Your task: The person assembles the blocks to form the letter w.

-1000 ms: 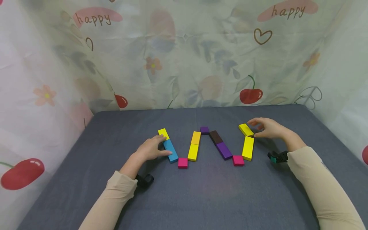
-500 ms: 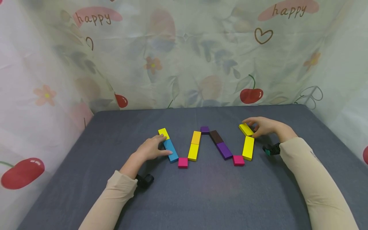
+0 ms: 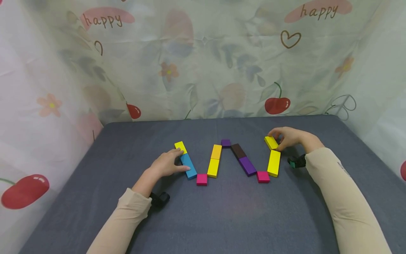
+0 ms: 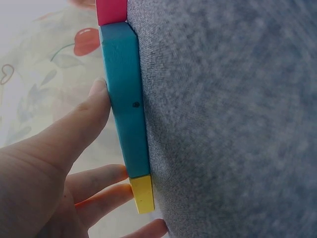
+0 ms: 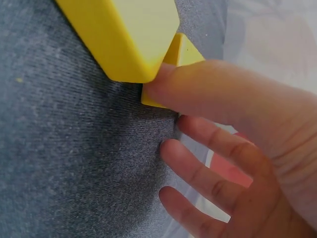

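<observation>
Flat coloured blocks lie end to end in a zigzag on the table. My left hand [image 3: 165,164] rests at the left end of the row. Its thumb touches the blue block [image 4: 126,99], and its fingers reach the small yellow block [image 4: 142,194] beyond that. At the right end my right hand [image 3: 288,137] pinches the upper yellow block [image 3: 271,143], thumb at its near end and index finger at its far end. That block tilts left over the longer yellow block [image 3: 274,163]. In the right wrist view the thumb covers part of it; the other fingers [image 5: 195,171] spread apart.
Between the hands run a left pink block [image 3: 201,179], yellow block [image 3: 213,168], orange block [image 3: 216,152], small purple block [image 3: 226,143], dark brown block [image 3: 238,151], long purple block [image 3: 247,166] and right pink block [image 3: 263,177]. A patterned curtain [image 3: 203,60] surrounds the grey table [image 3: 222,218].
My right hand has moved left and closed its thumb and index finger on the upper yellow block, which has shifted slightly right. The left hand has stayed still.
</observation>
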Tool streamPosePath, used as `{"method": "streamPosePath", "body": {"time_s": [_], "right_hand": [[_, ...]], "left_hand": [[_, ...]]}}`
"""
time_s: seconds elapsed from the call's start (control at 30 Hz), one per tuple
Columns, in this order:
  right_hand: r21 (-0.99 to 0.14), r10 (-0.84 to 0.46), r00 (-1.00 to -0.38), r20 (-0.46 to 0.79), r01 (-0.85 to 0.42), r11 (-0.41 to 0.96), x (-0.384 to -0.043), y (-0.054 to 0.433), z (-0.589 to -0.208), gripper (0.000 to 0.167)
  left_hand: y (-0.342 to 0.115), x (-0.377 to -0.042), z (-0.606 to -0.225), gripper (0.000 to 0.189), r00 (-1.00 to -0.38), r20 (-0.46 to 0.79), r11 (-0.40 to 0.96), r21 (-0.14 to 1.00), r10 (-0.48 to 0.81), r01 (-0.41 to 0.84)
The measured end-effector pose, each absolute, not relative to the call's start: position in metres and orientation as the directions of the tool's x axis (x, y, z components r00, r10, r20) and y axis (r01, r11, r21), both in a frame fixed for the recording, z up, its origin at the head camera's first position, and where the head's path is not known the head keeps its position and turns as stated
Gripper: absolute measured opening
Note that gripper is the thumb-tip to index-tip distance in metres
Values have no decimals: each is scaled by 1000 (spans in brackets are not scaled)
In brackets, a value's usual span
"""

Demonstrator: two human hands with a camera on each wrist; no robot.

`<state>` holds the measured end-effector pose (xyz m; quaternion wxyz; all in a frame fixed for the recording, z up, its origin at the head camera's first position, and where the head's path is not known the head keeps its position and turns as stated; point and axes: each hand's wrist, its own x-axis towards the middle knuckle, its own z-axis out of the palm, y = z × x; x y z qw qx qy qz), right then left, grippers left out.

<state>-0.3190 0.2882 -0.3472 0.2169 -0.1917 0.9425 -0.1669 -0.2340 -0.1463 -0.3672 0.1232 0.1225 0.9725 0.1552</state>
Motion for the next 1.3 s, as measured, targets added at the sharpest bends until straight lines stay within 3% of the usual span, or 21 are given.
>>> {"method": "streamPosePath", "body": {"time_s": [0.27,1.3], "right_hand": [[-387,-370,-867,-332,-233,892,-320,290,-351,61],[-441,-379,-890,-252,-242,864,-308,298,-356,63]], "left_hand": [[-146,-234,-367,75,-937,-205,920,333,282,204],[-146,-233,-367,75,-937,-200,921,325,288,213]]}}
